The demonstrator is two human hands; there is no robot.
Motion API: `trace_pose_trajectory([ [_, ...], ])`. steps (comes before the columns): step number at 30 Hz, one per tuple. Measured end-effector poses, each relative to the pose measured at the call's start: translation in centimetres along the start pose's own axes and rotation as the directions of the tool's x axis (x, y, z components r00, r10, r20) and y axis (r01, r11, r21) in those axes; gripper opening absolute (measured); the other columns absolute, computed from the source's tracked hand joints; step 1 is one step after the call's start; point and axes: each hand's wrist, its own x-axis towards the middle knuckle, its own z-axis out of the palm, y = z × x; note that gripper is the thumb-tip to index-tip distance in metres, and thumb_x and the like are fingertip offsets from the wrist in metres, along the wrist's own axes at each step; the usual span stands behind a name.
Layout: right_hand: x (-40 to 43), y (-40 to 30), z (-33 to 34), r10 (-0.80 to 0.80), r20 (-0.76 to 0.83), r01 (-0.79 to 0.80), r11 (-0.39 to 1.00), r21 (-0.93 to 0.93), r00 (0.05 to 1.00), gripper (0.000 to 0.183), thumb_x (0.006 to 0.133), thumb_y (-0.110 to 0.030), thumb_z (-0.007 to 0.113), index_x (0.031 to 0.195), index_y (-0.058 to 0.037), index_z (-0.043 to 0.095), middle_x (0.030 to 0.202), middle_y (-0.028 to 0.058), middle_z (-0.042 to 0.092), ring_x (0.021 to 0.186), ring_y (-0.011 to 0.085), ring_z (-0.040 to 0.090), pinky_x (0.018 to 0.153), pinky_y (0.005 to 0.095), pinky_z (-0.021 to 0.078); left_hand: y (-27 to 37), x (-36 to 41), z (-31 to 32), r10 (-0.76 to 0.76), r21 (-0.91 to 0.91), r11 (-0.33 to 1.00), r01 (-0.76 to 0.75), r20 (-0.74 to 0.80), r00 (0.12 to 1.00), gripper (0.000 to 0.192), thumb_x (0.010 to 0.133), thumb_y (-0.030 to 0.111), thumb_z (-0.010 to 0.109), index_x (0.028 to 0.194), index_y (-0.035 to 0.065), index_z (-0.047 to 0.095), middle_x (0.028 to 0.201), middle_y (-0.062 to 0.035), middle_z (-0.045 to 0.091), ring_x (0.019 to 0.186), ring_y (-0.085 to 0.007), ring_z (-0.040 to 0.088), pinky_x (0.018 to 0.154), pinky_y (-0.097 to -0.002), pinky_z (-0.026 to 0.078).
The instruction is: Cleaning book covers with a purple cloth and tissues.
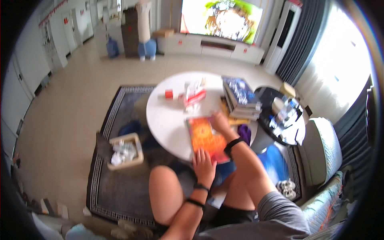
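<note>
An orange and red book or booklet [204, 136] lies flat at the near edge of the round white table [166, 129]. My left hand [204, 165] rests on its lower left part, fingers spread over the cover. Above its upper right part is my right hand [220, 123], blurred, with the fingers bent; whether it pinches anything cannot be told. Right of the book is a crumpled purple cloth [244, 133]. A stack of thick books [241, 93] stands behind it, over something yellow. A red-and-white plastic package [194, 95] and a small red box [169, 94] lie farther back.
A black side table [265, 93] at the right holds a plastic bottle [288, 108] and other items. On the patterned rug [120, 192] at the left stands a bin [141, 150] with crumpled white waste. A padded stool [319, 150] is at the right, with white shoes [287, 189] nearby.
</note>
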Motion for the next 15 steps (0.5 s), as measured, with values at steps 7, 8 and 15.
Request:
trace_pose_trajectory([
  [7, 7.5, -1.4, 10.2, -0.190, -0.068, 0.191, 0.982, 0.001, 0.979, 0.039, 0.085, -0.030, 0.068, 0.118, -0.0081, 0.069, 0.135, 0.0207, 0.056, 0.119, 0.0355, 0.058, 0.099, 0.0445, 0.0492, 2.1, 0.0, 1.7, 0.096, 0.139, 0.985, -0.104, 0.066, 0.993, 0.073, 0.090, 0.042, 0.059, 0.143, -0.0047, 0.042, 0.154, -0.0287, 0.035, 0.146, -0.0431, 0.027, 0.121, -0.0522, 0.018],
  [8, 8.4, -1.8, 11.1, -0.184, -0.081, 0.185, 0.983, 0.005, 0.980, 0.039, 0.085, -0.030, 0.068, 0.118, -0.0081, 0.069, 0.135, 0.0207, 0.056, 0.119, 0.0355, 0.058, 0.099, 0.0445, 0.0492, 1.5, 0.2, 2.6, 0.125, 0.254, 0.957, -0.138, 0.067, 0.990, 0.073, 0.092, 0.042, 0.054, 0.145, -0.0054, 0.040, 0.155, -0.0289, 0.032, 0.147, -0.0435, 0.025, 0.122, -0.0516, 0.016],
  [15, 7.9, -8.7, 8.9, -0.187, -0.060, 0.182, 0.980, -0.082, 0.981, 0.008, 0.081, -0.011, 0.062, 0.086, -0.0063, 0.068, 0.092, 0.0124, 0.070, 0.094, 0.0296, 0.067, 0.079, 0.0400, 0.0564, -0.7, 0.1, 1.7, 0.057, 0.227, 0.971, -0.074, 0.080, 0.995, 0.072, 0.095, 0.045, 0.046, 0.147, -0.0044, 0.038, 0.158, -0.0281, 0.028, 0.148, -0.0415, 0.024, 0.122, -0.0496, 0.016],
])
